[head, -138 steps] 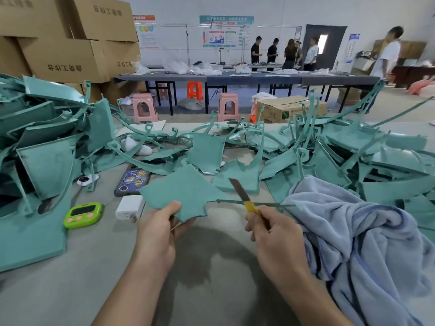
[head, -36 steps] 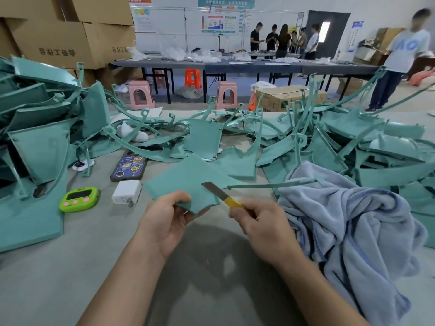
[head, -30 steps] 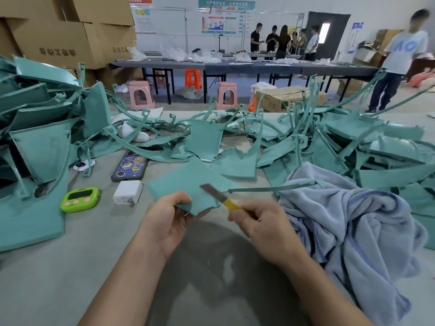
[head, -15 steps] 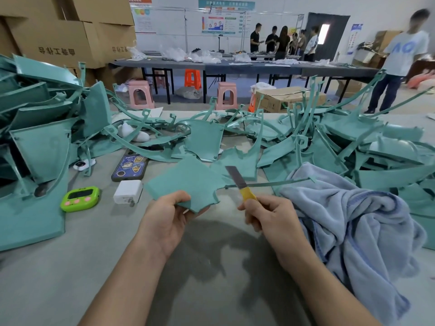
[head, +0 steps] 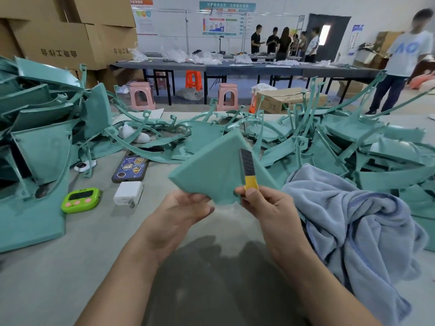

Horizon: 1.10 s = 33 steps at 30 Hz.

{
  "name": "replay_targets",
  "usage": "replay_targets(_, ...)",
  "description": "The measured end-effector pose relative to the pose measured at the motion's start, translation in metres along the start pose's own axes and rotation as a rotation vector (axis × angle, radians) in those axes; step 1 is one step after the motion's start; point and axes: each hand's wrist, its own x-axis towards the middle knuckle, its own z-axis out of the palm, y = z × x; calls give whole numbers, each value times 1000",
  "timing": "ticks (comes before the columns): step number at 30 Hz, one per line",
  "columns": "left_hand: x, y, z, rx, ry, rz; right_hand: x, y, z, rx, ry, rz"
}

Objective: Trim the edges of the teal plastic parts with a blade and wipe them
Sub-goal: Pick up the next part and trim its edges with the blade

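Nearest us: the left hand [head: 181, 208] pinches the lower left edge of a teal plastic panel [head: 211, 170], thumb on the face we see, the other fingers hidden behind it. The right hand [head: 266, 203] is curled round the yellow holder of a snap-off blade [head: 246, 163].

The panel is lifted off the table [head: 94, 243] and stands nearly upright between the two hands, with its broad face towards us and one corner pointing up.

Key relation: the blade's long axis runs almost vertically, tip up. It lies across the panel's face, just inside the right-hand slanted edge. That edge is directly above the right hand and away from the left, so we judge it to be the next edge to trim. The left hand would only steady or turn the piece.

Just right of the hands lies a blue towel [head: 353, 220], crumpled on the table and within the right hand's reach for wiping.

Farther out, heaps of teal parts sit at left [head: 40, 142] and at right [head: 341, 147].
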Motion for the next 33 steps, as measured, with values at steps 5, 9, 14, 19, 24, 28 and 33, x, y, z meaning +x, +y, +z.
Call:
replay_targets(5, 4, 10, -9, -24, 289, 145, 1, -3, 1, -293, 12, -143)
replay_targets(9, 1, 12, -17, 293, 490, 193, -2, 6, 6, -553, -166, -25)
replay_targets(14, 3, 9, -20, 276, 734, 106, -4, 5, 10, -299, -151, -40)
replay_targets(19, 8, 10, -23, -14, 926, -18, -4, 8, 7, -197, -147, -44)
replay_targets(24, 11, 10, -29, -14, 979, -75, -4, 16, 0, -523, -28, -63)
replay_targets(28, 1, 17, -39, 135, 1180, 110, 9, 13, -24, -476, 306, 2)
replay_targets(33, 6, 18, -38, -4, 1201, 123, 6, 8, -26, -496, 301, -58)
